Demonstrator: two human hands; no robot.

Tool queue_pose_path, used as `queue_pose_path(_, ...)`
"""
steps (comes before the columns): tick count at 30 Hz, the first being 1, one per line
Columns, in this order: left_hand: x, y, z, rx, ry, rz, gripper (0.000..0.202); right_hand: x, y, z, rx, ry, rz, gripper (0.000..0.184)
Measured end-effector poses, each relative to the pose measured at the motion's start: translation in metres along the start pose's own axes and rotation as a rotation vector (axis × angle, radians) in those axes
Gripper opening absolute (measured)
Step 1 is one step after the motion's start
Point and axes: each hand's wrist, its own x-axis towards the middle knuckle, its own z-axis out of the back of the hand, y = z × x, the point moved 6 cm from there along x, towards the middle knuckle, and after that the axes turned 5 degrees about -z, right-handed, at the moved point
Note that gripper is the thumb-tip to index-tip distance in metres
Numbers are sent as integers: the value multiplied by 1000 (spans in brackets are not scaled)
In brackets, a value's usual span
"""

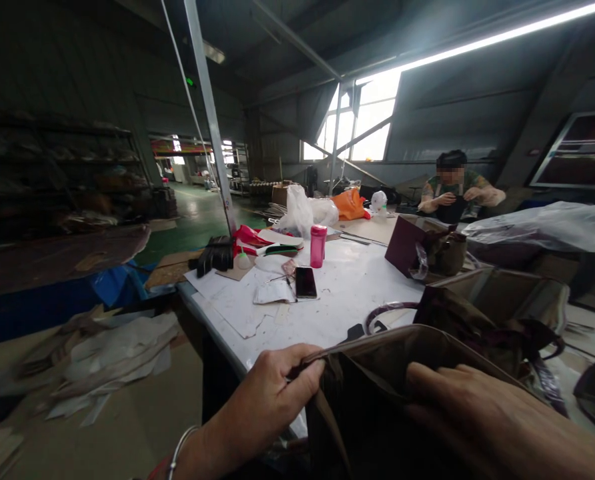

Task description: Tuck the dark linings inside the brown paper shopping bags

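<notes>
A dark brown handbag (367,427) with a lighter brown lining stands open in front of me at the bottom of the view. My left hand (277,387) pinches the left corner of its rim between thumb and fingers. At the bag's mouth, my right hand (482,407) has its fingers curled against the near side, their tips hidden in the dark. A brown strap (330,420) hangs down below my left hand. Just beyond the rim, a plastic-wrapped purple handle (390,307) arches over the white table (347,313).
Similar bags (507,293) crowd the right side. A pink bottle (318,247), a phone (306,283) and an open notebook (273,291) lie or stand mid-table. A metal post (210,113) rises at the far left edge. Across the table, a person (457,190) handles dark material.
</notes>
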Motion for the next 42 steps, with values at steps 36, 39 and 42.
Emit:
queue_pose_path(36, 12, 1, -15, -134, 74, 34, 31, 15, 18, 6, 95, -71, -181, 22)
queue_pose_path(39, 12, 2, -17, -153, 98, 51, 31, 18, 17, 9, 19, -74, -257, 23)
queue_pose_path(42, 13, 0, -17, -111, 96, 45, 32, 18, 16, 13, -18, -107, -293, 25)
